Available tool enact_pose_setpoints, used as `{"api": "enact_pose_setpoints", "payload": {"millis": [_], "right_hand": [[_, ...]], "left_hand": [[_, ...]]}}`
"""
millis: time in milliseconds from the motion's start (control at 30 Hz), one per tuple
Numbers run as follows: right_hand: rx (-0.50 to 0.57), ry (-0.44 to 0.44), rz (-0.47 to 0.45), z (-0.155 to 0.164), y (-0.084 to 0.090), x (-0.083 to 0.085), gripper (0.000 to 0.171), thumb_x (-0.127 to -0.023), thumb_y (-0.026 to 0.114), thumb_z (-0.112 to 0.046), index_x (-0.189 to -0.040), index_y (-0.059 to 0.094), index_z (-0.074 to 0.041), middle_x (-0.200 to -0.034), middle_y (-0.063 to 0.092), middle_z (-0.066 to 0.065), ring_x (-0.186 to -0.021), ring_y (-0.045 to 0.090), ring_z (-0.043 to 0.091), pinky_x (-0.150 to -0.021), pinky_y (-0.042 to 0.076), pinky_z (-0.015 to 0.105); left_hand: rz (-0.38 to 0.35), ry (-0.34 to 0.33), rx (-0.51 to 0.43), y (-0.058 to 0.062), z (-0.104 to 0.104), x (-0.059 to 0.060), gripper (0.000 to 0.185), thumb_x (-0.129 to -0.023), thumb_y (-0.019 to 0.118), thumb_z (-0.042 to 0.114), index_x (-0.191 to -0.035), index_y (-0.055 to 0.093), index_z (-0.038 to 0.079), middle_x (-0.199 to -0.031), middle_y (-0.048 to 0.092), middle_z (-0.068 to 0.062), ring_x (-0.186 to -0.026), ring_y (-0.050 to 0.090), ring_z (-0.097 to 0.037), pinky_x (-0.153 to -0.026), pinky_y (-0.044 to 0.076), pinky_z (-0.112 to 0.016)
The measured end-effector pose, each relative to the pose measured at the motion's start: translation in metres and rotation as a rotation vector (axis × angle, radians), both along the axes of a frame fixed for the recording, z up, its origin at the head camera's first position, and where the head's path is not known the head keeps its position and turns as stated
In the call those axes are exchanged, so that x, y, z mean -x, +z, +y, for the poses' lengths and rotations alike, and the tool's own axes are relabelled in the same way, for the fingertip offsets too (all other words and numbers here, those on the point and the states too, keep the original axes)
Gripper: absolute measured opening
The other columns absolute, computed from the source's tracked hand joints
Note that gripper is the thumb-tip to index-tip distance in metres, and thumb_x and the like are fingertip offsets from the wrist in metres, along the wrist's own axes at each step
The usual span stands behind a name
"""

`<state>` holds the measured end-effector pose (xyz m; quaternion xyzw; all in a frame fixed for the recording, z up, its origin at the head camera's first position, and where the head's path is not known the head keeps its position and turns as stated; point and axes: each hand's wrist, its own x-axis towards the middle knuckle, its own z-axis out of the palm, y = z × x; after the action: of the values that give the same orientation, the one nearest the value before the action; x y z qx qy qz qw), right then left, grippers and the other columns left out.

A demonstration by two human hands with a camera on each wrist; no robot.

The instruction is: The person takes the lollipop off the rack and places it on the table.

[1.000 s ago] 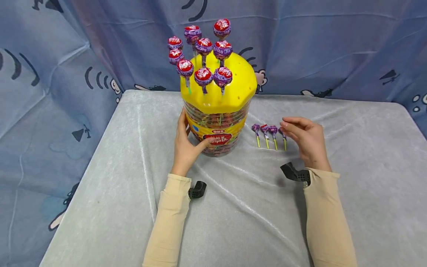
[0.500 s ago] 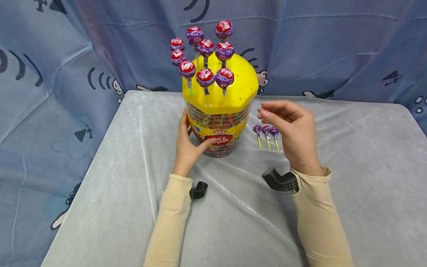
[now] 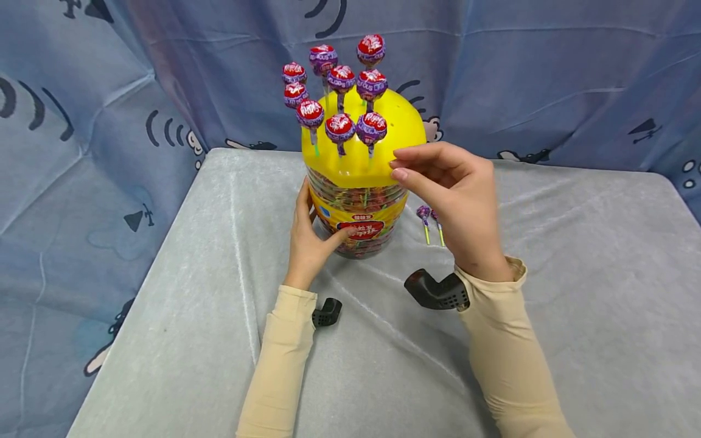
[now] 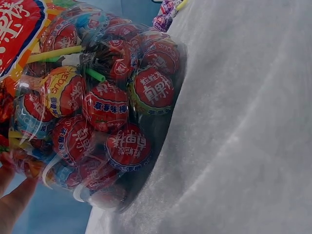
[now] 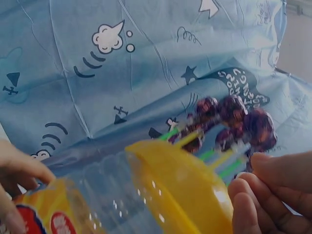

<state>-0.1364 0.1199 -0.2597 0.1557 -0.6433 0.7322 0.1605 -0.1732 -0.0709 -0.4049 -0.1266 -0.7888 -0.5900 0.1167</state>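
Left hand point(image 3: 308, 240) wraps the lower side of the lollipop tub point(image 3: 358, 210); fingers curled round the clear wall, thumb across the front near the red label point(image 3: 357, 229). Left wrist view shows the tub packed with wrapped lollipops, bottom edge on the counter point(image 3: 219, 292).

Right hand point(image 3: 457, 204) is raised beside the yellow lid point(image 3: 383, 152), at its right edge. Fingers point(image 3: 408, 164) are pressed together at the tips as in a pinch. Right wrist view shows fingertips right against the lid rim, with green and yellow sticks just past them; cannot tell whether they hold a lollipop, nothing clearly visible between them.

Nine lollipops point(image 3: 341, 126) stand upright in the lid, sticks in holes, clustered on the left and back part. The right part of the lid shows open holes.

Loose lollipops point(image 3: 423, 214) lie on the counter just right of the tub, two visible, partly hidden behind the right hand.

Backdrop: blue cartoon-print cloth point(image 3: 547, 73) hung behind and to the left of the counter.
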Motion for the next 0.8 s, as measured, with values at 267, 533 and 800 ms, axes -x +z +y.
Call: {"api": "enact_pose_setpoints", "payload": {"millis": [267, 533, 800], "right_hand": [[-0.081, -0.044, 0.082, -0.014, 0.009, 0.002, 0.017, -0.080, 0.071, 0.007, -0.097, 0.070, 0.007, -0.095, 0.068, 0.014, -0.084, 0.064, 0.026, -0.081, 0.055, 0.030], [-0.196, -0.111, 0.094, -0.023, 0.014, 0.005, 0.016, -0.080, 0.071, 0.005, -0.096, 0.069, 0.008, -0.088, 0.068, 0.011, -0.081, 0.064, 0.022, -0.078, 0.056, 0.029], [-0.247, -0.164, 0.157, -0.027, 0.008, 0.013, 0.013, -0.079, 0.072, 0.006, -0.090, 0.067, 0.010, -0.083, 0.066, 0.011, -0.075, 0.063, 0.020, -0.072, 0.056, 0.028]], "left_hand": [[0.008, -0.006, -0.005, 0.000, 0.000, 0.000, 0.105, -0.076, 0.071, 0.052, -0.153, 0.008, 0.018, -0.154, 0.020, -0.005, -0.136, 0.029, -0.019, -0.110, 0.031, -0.037], [0.019, -0.004, -0.008, -0.001, 0.000, 0.001, 0.109, -0.071, 0.064, 0.065, -0.153, 0.009, 0.018, -0.154, 0.021, -0.005, -0.136, 0.029, -0.019, -0.111, 0.030, -0.039], [0.023, -0.009, 0.001, 0.000, -0.001, 0.000, 0.107, -0.073, 0.067, 0.058, -0.153, 0.008, 0.017, -0.154, 0.019, -0.005, -0.137, 0.028, -0.019, -0.111, 0.030, -0.039]]}}
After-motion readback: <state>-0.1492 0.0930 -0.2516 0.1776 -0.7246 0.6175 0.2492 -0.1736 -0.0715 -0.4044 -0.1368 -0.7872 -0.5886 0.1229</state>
